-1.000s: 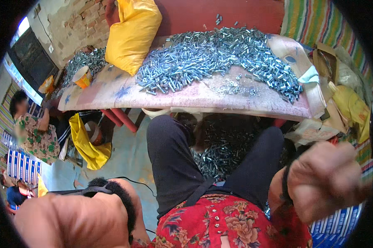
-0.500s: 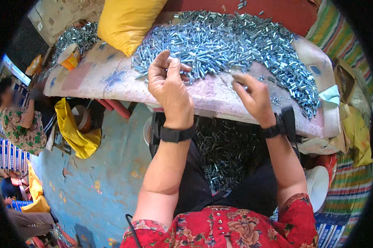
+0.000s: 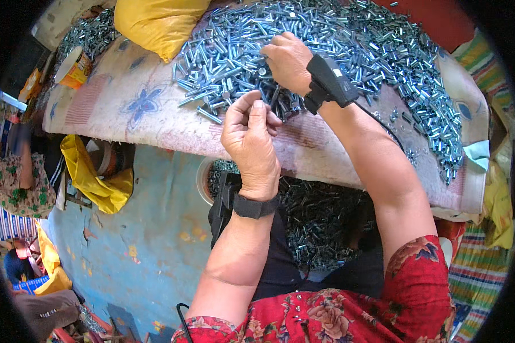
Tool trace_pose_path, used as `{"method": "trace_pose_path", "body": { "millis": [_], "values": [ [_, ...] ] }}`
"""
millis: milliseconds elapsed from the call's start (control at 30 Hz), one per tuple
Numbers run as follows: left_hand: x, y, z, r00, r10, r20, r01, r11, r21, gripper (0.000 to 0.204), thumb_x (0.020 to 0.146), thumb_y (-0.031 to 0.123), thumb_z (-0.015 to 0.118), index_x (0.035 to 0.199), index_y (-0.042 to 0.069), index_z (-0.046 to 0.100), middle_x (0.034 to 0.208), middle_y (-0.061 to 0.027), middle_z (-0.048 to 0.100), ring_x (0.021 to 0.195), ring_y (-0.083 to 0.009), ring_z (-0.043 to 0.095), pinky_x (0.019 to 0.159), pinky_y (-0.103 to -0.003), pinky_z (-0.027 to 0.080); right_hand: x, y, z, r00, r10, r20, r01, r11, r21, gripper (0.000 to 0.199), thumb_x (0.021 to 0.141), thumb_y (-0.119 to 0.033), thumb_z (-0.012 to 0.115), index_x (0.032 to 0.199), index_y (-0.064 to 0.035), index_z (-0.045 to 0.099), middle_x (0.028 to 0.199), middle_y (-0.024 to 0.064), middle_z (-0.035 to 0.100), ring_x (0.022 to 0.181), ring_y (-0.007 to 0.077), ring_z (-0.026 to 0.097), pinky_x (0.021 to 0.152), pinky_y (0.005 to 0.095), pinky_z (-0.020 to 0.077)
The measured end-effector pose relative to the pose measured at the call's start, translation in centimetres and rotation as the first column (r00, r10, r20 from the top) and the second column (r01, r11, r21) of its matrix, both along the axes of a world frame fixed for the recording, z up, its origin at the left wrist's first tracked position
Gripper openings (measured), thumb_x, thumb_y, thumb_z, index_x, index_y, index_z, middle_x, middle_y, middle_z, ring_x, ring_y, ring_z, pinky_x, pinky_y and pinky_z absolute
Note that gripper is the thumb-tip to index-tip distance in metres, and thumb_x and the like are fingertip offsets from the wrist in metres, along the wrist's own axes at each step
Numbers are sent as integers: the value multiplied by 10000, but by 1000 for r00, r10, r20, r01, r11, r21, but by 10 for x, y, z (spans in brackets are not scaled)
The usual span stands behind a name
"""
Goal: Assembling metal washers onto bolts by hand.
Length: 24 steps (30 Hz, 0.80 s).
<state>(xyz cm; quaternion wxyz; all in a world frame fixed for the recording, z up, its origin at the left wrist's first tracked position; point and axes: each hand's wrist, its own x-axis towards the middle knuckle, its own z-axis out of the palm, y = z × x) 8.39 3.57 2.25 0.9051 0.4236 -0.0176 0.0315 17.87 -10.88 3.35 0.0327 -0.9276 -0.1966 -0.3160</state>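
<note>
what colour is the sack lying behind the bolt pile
Yellow sack, clearest in the head view, beside the silvery bolts.

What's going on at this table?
A person in a red floral top sits at a cloth-covered table heaped with small silver bolts. The right hand reaches into the pile, fingers among the bolts. The left hand is raised just above the table edge with its fingers pinched together; whether they hold something is too small to tell. More bolts fill a container under the table. A yellow bag lies at the far side.
</note>
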Motion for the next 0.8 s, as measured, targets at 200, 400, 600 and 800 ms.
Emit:
{"method": "trace_pose_path", "body": {
  "millis": [200, 400, 600, 800],
  "values": [
    [-15, -16, -2, 912, -385, -145, 386, 922, -18, 283, 909, 168, 446, 1090, -44, 491, 873, -106, 596, 633, -155, 586, 540, -216, 467, -81, -14, 12, 961, -148, 236, 20, 882, 472, 86, 679, -86, 627, 760, -55, 631, 734, 103, 598, 690, 279, 572, 614, 357, 459],
    [-67, -41, -7, 722, -660, -206, 674, 739, -3, 223, 908, 193, 450, 936, 6, 567, 775, -30, 577, 649, -87, 538, 564, -203, 434, -222, -1, -9, 986, -4, 168, -83, 861, 503, 240, 607, 17, 674, 829, -28, 595, 760, 104, 568, 686, 272, 560, 607, 336, 463],
    [-98, -57, -16, 485, -856, -177, 860, 503, -79, 266, 915, 194, 442, 1026, -22, 552, 756, -36, 577, 583, -71, 520, 468, -186, 407, -279, -29, -2, 999, 21, -26, -7, 881, 474, 218, 648, 7, 665, 853, -15, 595, 778, 108, 571, 701, 273, 564, 614, 332, 470],
    [-88, -53, -18, 478, -850, -219, 831, 519, -199, 290, 880, 108, 482, 1141, -19, 490, 784, -91, 602, 567, -132, 555, 446, -193, 404, -267, -107, 9, 877, -479, -47, 401, 674, 620, 138, 747, -69, 615, 873, -23, 644, 787, 138, 629, 725, 221, 626, 635, 295, 487]
  ]
}}
